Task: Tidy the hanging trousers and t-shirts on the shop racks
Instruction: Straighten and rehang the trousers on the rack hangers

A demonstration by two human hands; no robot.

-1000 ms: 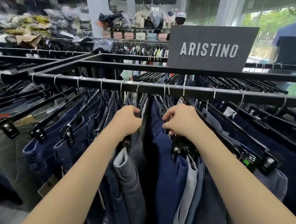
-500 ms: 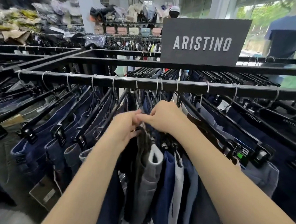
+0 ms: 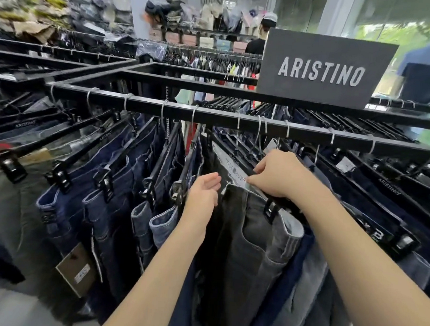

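A: Head view: what writing shows?
B: "ARISTINO" on the sign (image 3: 323, 68) and hangers (image 3: 388, 188).
A: Hands?
B: The right hand (image 3: 281, 177) pinches the waistband of the grey jeans (image 3: 249, 240) on the rail (image 3: 212, 114); the left hand (image 3: 202, 194) is loose-fingered beside them.

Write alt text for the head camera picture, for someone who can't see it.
A person's right hand pinches the waistband of grey jeans hanging on a black rail, while the left hand is open beside them. Dark blue jeans hang on either side, below a sign reading ARISTINO.
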